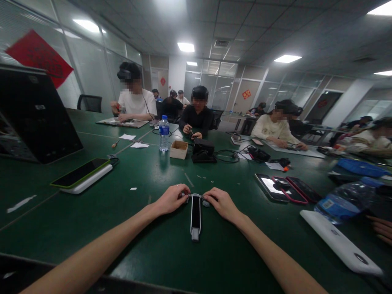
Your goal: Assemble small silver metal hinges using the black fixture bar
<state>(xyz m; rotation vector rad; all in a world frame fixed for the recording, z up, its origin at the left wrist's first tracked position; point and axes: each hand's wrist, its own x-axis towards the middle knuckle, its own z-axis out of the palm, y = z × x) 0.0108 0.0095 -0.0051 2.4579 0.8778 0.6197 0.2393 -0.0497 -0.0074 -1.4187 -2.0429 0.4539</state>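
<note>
A slim device with a black face and a white rim (195, 214) lies lengthwise on the green table in front of me, its light grey end block (195, 234) toward me. At its far end my left hand (174, 199) is closed, fingertips pinched on a small grey piece (185, 197) just left of the device. On the other side my right hand (222, 202) is closed on a similar small grey piece (206, 202). Fingers partly cover both pieces, so their exact kind is unclear. Thin dark links appear to run from them to the device's top.
Beyond my hands stand a small open box (179, 150), a water bottle (164, 134) and a black stand (203, 152). Phones lie left (82, 173) and right (271, 188). A large bottle (343, 200) and white case (339, 241) sit at right. Several people work around the table.
</note>
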